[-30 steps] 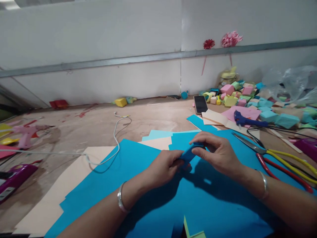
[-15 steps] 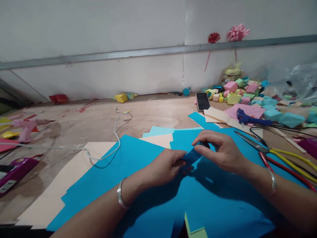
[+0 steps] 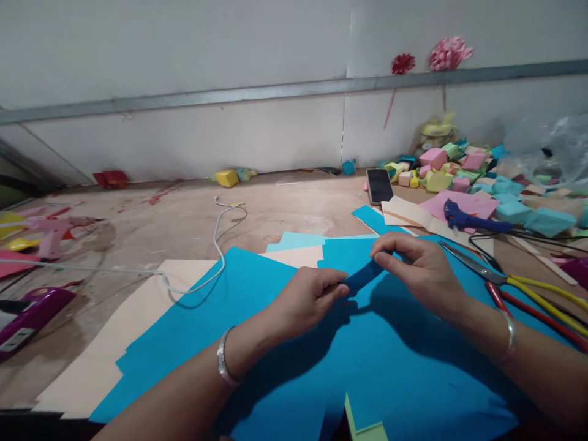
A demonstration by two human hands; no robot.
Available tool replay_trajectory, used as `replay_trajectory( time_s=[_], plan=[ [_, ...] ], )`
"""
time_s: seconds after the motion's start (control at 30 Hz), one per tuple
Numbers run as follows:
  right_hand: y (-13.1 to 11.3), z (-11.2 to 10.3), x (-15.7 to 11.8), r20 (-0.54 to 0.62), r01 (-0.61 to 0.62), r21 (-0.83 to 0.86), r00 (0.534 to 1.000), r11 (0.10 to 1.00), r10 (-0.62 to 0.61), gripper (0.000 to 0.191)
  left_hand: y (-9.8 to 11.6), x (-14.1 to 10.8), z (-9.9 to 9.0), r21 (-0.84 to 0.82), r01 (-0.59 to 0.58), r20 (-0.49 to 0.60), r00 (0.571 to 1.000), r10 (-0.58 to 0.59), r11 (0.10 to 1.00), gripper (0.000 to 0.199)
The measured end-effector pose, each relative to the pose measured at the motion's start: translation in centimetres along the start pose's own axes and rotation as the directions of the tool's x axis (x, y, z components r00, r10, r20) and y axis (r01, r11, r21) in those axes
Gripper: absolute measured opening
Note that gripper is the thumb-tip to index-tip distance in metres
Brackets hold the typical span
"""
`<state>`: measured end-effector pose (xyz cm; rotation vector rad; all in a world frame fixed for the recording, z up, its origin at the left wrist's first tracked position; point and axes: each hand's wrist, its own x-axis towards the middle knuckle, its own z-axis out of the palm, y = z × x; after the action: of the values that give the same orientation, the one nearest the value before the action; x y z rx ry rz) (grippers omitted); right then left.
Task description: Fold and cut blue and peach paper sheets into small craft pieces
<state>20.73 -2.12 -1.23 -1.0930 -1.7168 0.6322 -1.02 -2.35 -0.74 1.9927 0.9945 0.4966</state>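
Observation:
Between my two hands is a short blue paper strip [image 3: 364, 277], held just above large blue paper sheets [image 3: 275, 361]. My left hand [image 3: 316, 297] pinches its left end between thumb and fingers. At the strip's upper right end, my right hand [image 3: 408, 263] has closed its thumb and index finger on it. Both hands cast shadows on the sheets below. Scissors [image 3: 491, 275] with red and yellow handles lie by my right forearm. Peach paper [image 3: 151, 294] shows from under the blue sheets on the left.
A white cable [image 3: 215, 239] crosses the left papers. A pink glue gun [image 3: 52, 233] and a purple power strip [image 3: 34, 318] lie at left. Toward the back right are a phone [image 3: 380, 185], a blue glue gun [image 3: 468, 219] and a heap of folded paper boxes [image 3: 509, 211].
The blue strip has flattened out and shows longer between my hands. My right hand has shifted slightly right and closed its fingers more on its end. The view has tilted a little.

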Motion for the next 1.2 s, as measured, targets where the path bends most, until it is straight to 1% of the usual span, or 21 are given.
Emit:
replay_trajectory(
  time_s=[0.1,0.2,0.27,0.33,0.4,0.47,0.57,0.67,0.73,0.8,0.9,0.97,1.07,1.13,1.17,1.2],
  plan=[
    [0.4,0.4,0.0,-0.015,-0.059,0.071,0.998,0.996,0.06,0.016,0.2,0.0,0.2,0.069,-0.038,-0.038,0.998,0.04,0.997,0.03],
    [0.9,0.7,0.0,-0.03,-0.117,0.135,0.992,0.984,0.122,0.015,0.2,-0.1,0.3,0.21,-0.055,-0.068,0.995,0.071,0.976,0.032],
    [1.1,0.8,0.0,-0.021,-0.101,0.145,0.994,0.984,0.105,0.013,0.2,-0.2,0.3,0.286,-0.056,-0.09,0.992,0.085,0.956,0.03],
    [1.1,0.7,0.1,-0.005,-0.019,0.128,1.0,0.992,0.02,0.01,0.2,-0.3,0.3,0.313,-0.048,-0.106,0.991,0.085,0.948,0.029],
    [0.9,0.5,0.1,0.002,0.082,0.104,0.997,0.991,-0.083,0.008,0.4,-0.3,0.1,0.314,-0.037,-0.118,0.99,0.078,0.949,0.029],
    [0.7,0.4,0.1,-0.008,0.138,0.084,0.99,0.987,-0.138,0.007,0.5,-0.3,0.1,0.305,-0.052,-0.128,0.987,0.095,0.951,0.027],
    [0.5,0.7,-0.2,-0.026,0.151,0.075,0.988,0.986,-0.15,0.007,0.4,-0.2,0.2,0.285,-0.131,-0.158,0.971,0.181,0.95,0.019],
    [0.4,1.2,-0.6,-0.004,0.169,0.078,0.986,0.983,-0.169,0.007,0.0,0.1,0.6,0.276,-0.18,-0.238,0.939,0.248,0.944,0.025],
    [0.3,1.6,-0.8,0.015,0.183,0.09,0.983,0.979,-0.185,0.007,-0.2,0.1,0.9,0.251,-0.196,-0.279,0.923,0.265,0.948,0.022],
    [0.2,1.8,-1.0,0.022,0.169,0.111,0.985,0.979,-0.173,0.007,-0.3,0.1,1.1,0.208,-0.222,-0.302,0.912,0.279,0.953,0.017],
    [0.2,2.0,-1.1,0.03,0.072,0.15,0.997,0.986,-0.077,0.007,-0.1,0.1,1.1,0.171,-0.254,-0.318,0.9,0.297,0.952,0.02],
    [0.3,1.9,-1.2,0.043,0.002,0.171,0.999,0.985,-0.01,0.007,0.0,0.1,0.9,0.17,-0.261,-0.304,0.903,0.303,0.95,0.021],
    [0.6,1.8,-1.1,0.051,-0.058,0.182,0.997,0.982,0.05,0.009,-0.1,0.2,0.4,0.185,-0.243,-0.27,0.919,0.287,0.952,0.021],
    [0.9,1.5,-0.8,0.05,-0.066,0.148,0.997,0.987,0.059,0.009,-0.2,0.3,0.1,0.207,-0.212,-0.26,0.929,0.262,0.955,0.02],
    [1.0,1.4,-0.7,0.056,-0.042,0.109,0.998,0.993,0.036,0.01,-0.4,0.3,0.0,0.22,-0.197,-0.256,0.934,0.251,0.956,0.019],
    [1.1,1.2,-0.6,0.073,0.014,0.057,0.997,0.998,-0.018,0.01,-0.5,0.3,-0.1,0.233,-0.184,-0.251,0.937,0.242,0.955,0.019]
  ],
)
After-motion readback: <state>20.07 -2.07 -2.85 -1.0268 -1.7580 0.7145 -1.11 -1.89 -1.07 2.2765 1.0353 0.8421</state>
